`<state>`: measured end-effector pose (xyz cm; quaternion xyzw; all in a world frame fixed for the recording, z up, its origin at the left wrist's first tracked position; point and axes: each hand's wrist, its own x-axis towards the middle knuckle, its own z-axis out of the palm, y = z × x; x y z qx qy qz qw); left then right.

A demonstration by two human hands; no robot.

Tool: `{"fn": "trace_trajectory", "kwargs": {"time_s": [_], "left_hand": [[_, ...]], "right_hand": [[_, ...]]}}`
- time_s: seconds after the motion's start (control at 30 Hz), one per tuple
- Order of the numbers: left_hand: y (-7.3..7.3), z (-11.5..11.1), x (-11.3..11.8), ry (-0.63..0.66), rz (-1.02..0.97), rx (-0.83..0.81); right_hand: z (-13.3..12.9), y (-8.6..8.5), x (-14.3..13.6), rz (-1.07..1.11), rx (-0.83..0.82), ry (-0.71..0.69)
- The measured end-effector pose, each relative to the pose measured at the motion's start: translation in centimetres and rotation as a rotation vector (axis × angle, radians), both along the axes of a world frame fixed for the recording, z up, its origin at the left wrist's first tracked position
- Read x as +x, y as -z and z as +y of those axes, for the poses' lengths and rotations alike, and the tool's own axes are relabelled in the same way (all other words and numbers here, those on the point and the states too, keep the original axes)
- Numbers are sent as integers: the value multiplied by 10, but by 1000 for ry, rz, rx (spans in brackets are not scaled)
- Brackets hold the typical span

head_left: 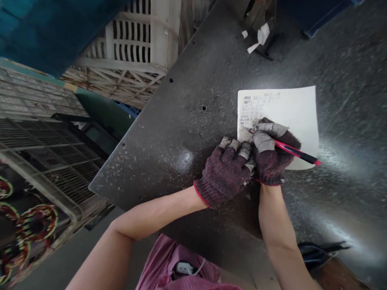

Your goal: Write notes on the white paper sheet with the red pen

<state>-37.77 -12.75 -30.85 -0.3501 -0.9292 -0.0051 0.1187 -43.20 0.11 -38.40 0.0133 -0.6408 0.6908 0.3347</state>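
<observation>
A sheet of white paper [291, 111] with rows of handwriting on its left part lies on the dark metal table [167, 148]. My right hand [272, 150], in a dark knitted glove with grey tape around the fingers, grips a red and black pen [297, 153]. The pen's tip points left, near the paper's left edge, below the written lines. Beside it my left hand [227, 170], gloved and taped the same way, rests flat at the paper's lower left corner with its fingers stretched out. Whether its fingertips press on the sheet is hard to tell.
White plastic crates [130, 39] and a blue bin [57, 23] stand beyond the table's left edge. Copper-wound rings [38, 223] fill a crate at lower left. Paper scraps [262, 34] lie at the back, and a dark-handled tool [313, 253] sits near my right forearm.
</observation>
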Motion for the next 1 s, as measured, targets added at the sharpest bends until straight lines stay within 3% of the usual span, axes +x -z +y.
{"fn": "trace_trajectory", "kwargs": {"time_s": [0.3, 0.57, 0.83, 1.0], "left_hand": [[-1, 0, 1, 4, 9, 5], [0, 0, 1, 2, -22, -13], [-2, -2, 2, 9, -2, 5], [4, 1, -2, 27, -23, 17]], "right_hand": [[1, -1, 1, -32, 41, 53], [0, 3, 1, -51, -39, 33], [-2, -1, 1, -27, 38, 79], [7, 0, 0, -60, -22, 103]]}}
